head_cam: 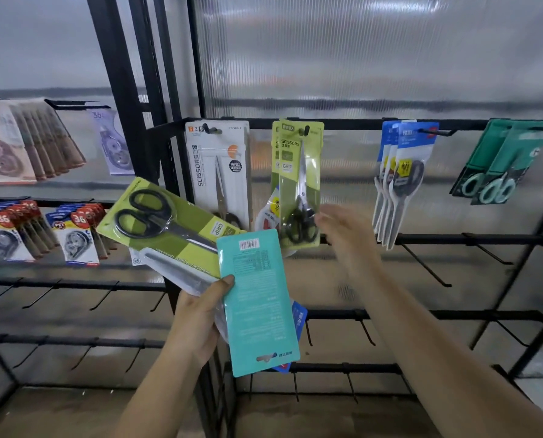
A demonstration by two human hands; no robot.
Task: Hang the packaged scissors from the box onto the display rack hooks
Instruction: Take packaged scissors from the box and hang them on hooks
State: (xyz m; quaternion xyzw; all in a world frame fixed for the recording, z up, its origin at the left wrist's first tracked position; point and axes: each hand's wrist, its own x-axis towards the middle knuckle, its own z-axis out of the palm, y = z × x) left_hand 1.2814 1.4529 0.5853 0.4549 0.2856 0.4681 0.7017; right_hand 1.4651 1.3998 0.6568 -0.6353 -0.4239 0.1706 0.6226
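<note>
Your left hand (197, 324) grips a fan of scissor packs, the green pack (169, 226) splayed up-left of it and the teal pack (257, 298) back-side out. Your right hand (343, 235), blurred, looks open and empty just beside the hung green scissors (298, 184). You seem between hangings: next, pick one pack and line its slot with a hook.

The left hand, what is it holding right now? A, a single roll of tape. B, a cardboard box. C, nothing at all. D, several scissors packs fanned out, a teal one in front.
D: the left hand grips a teal pack showing its barcode side, with a green scissors pack fanned out behind it.
</note>
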